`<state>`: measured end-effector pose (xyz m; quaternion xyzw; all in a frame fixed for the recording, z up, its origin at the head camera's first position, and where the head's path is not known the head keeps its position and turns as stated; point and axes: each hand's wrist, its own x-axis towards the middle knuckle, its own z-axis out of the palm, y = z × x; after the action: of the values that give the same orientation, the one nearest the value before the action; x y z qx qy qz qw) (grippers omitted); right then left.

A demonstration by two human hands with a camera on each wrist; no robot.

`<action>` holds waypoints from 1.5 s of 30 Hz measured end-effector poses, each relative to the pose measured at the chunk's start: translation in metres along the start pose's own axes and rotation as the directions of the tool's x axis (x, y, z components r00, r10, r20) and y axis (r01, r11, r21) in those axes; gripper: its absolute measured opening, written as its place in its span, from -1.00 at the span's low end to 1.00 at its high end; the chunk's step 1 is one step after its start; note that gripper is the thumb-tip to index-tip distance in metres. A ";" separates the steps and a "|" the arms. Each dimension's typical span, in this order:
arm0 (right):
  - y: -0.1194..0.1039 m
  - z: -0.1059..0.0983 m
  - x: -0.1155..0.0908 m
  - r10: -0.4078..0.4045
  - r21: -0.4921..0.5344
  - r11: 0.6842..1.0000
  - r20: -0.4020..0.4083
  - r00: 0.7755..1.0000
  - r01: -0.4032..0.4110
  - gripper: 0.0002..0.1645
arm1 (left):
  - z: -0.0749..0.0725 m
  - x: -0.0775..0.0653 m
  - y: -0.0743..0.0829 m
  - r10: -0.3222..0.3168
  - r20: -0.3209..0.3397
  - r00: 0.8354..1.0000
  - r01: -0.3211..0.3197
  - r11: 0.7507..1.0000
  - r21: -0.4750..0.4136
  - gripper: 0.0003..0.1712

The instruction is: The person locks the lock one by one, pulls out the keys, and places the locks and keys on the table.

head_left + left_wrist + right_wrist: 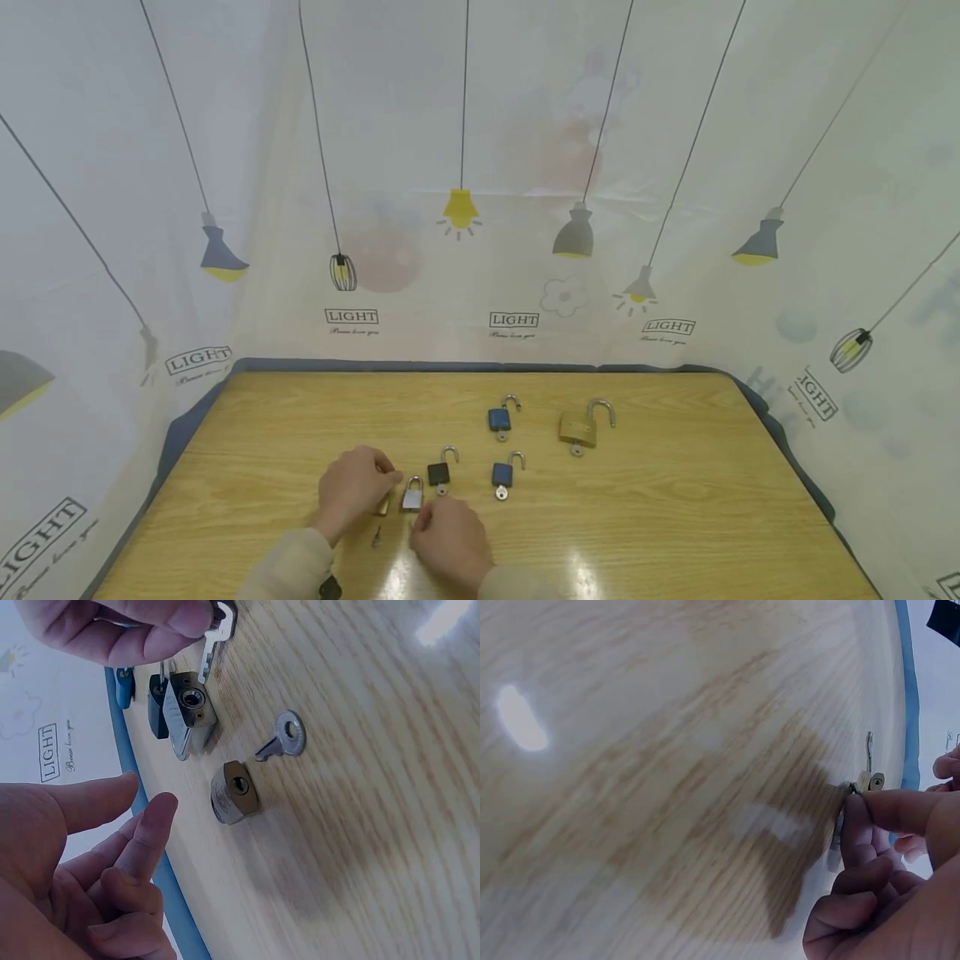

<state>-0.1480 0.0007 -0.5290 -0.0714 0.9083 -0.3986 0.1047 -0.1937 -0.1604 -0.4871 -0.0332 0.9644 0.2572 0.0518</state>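
My right hand [452, 537] pinches a small key [217, 637] between thumb and forefinger. Its blade points at the keyhole end of a silver padlock [412, 497], whose shackle is closed. A small brass padlock [234, 791] lies left of the silver one, its keyhole facing me. Near that keyhole a loose silver key [285, 736] rests on the table. My left hand [352, 490] hovers beside the brass padlock and partly covers it in the head view. Thumb and forefinger stand apart with nothing between them, the other fingers loosely bent.
A black padlock [438, 474], two blue padlocks, one at the back [498, 419] and one nearer [502, 475], and a large brass padlock [577, 429] have raised shackles and inserted keys. A dark object [330, 587] lies by the left sleeve. Printed sheeting surrounds the wooden table [675, 517].
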 end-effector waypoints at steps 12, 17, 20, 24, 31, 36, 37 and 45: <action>-0.005 0.000 0.003 0.066 0.002 0.998 0.008 0.998 -0.066 -0.82 | 0.002 0.002 0.003 0.004 0.001 1.000 -0.004 1.000 0.006 -0.81; -0.005 -0.002 0.002 0.042 -0.005 0.999 -0.021 0.999 -0.043 -0.84 | 0.002 0.002 0.005 0.010 0.001 1.000 -0.010 1.000 0.004 -0.81; -0.004 -0.003 0.001 0.029 -0.008 1.000 -0.020 0.999 -0.029 -0.86 | 0.002 0.002 0.006 0.007 0.007 1.000 -0.007 1.000 -0.005 -0.82; -0.001 -0.006 -0.001 -0.009 -0.020 1.000 -0.033 0.999 0.008 -0.87 | 0.004 0.002 0.007 0.011 0.006 1.000 -0.011 1.000 -0.022 -0.81; 0.012 -0.024 -0.002 -0.074 -0.045 0.996 -0.075 0.994 0.071 -0.87 | 0.010 0.006 0.016 0.072 0.001 0.997 -0.072 0.997 -0.022 -0.80; 0.024 -0.048 0.000 -0.037 -0.053 0.998 -0.077 0.996 0.033 -0.88 | 0.014 0.009 0.026 0.092 0.023 0.995 -0.092 0.996 -0.010 -0.74; 0.027 -0.054 0.001 -0.032 -0.066 0.997 -0.081 0.996 0.026 -0.87 | 0.015 0.009 0.028 0.090 0.029 0.996 -0.090 0.996 -0.005 -0.71; 0.050 -0.096 0.003 -0.030 -0.138 0.990 -0.147 0.989 0.010 -0.87 | 0.023 0.013 0.046 0.074 0.050 0.996 -0.080 0.987 0.141 -0.58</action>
<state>-0.1772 0.1015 -0.5034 -0.0575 0.9380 -0.3406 0.0274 -0.2090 -0.1096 -0.4863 0.0137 0.9794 0.1902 0.0658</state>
